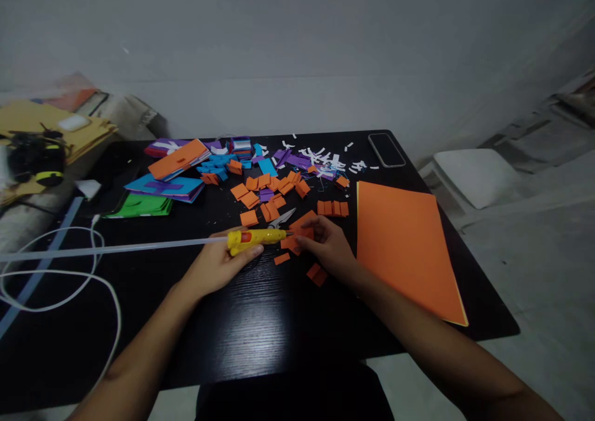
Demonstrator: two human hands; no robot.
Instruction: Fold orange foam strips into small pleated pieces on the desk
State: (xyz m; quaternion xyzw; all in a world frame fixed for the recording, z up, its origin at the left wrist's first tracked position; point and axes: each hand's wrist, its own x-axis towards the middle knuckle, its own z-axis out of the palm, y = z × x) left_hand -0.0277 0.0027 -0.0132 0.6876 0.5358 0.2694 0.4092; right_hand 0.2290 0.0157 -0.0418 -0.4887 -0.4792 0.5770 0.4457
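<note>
My left hand (pixel 214 265) is wrapped round a yellow hot glue gun (pixel 253 237), its nozzle pointing right. A long translucent glue stick (pixel 139 246) runs out of its back end to the left. At the nozzle, my right hand (pixel 328 245) pinches an orange paper piece (pixel 303 224) between thumb and fingers. Scissors (pixel 281 219) lie just behind the gun, partly hidden by it. Close in front are a small orange strip (pixel 281 258) and a creased orange piece (pixel 317 274). Several folded orange pieces (pixel 268 211) are scattered beyond the scissors.
Large orange sheets (pixel 404 247) lie at the right, with a phone (pixel 387 150) behind them. White paper scraps (pixel 325 159) spread along the back. Folded coloured papers (pixel 165 185) are stacked at the left. A white cable (pixel 116 303) loops over the left side. A white stool (pixel 474 176) stands right.
</note>
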